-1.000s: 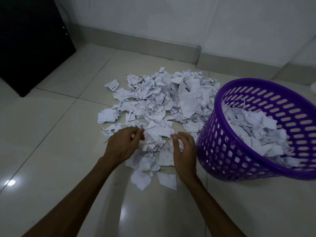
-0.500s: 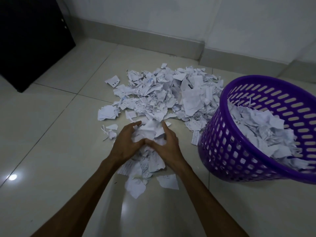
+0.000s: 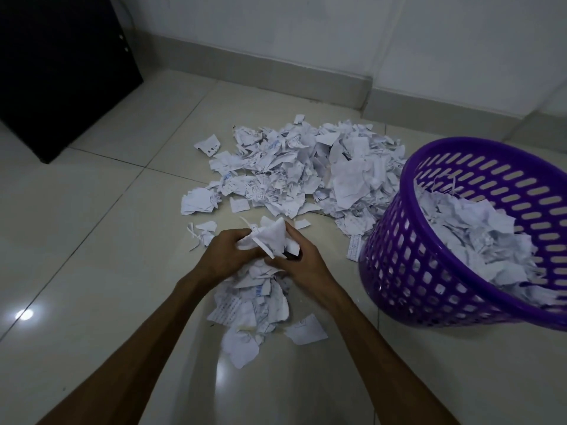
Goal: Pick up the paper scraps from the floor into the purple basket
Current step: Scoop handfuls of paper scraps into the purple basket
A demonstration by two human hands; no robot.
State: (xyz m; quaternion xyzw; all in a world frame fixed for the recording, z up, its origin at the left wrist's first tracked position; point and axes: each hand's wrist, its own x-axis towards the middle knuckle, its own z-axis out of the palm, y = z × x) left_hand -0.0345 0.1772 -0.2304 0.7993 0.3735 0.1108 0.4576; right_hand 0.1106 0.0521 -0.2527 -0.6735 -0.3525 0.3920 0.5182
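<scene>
Now your two hands have closed in on each other: a second ago they were spread apart over the near edge of the scraps, raking inward, and here your left hand (image 3: 228, 256) and right hand (image 3: 302, 260) cup one wad of paper (image 3: 271, 240) between them, fingers curled around its sides. The wad sits just above the floor (image 3: 92, 271), with loose pieces trailing down from under your palms into the small heap (image 3: 254, 305) directly beneath. That means the gathering part of this scoop looks finished and the carry to the basket is what remains.

The purple basket (image 3: 408, 265) stands to your right, near the hands, tilted so its mouth faces you, and it already holds a good load of crumpled paper (image 3: 478, 240). The larger pile (image 3: 306, 170) lies beyond your hands, reaching up to the basket's side, so by my reckoning the job is well short of done.

The scraps are white, torn and crumpled, many with faint blue print, and of mixed sizes. A few lie alone: one flat piece (image 3: 306, 329) and one curled piece (image 3: 241, 348) near your forearms, a punched piece (image 3: 210, 145) off to the far left. Light, springy stuff like this will likely shed bits when you lift, so expect to sweep back for stragglers.
</scene>
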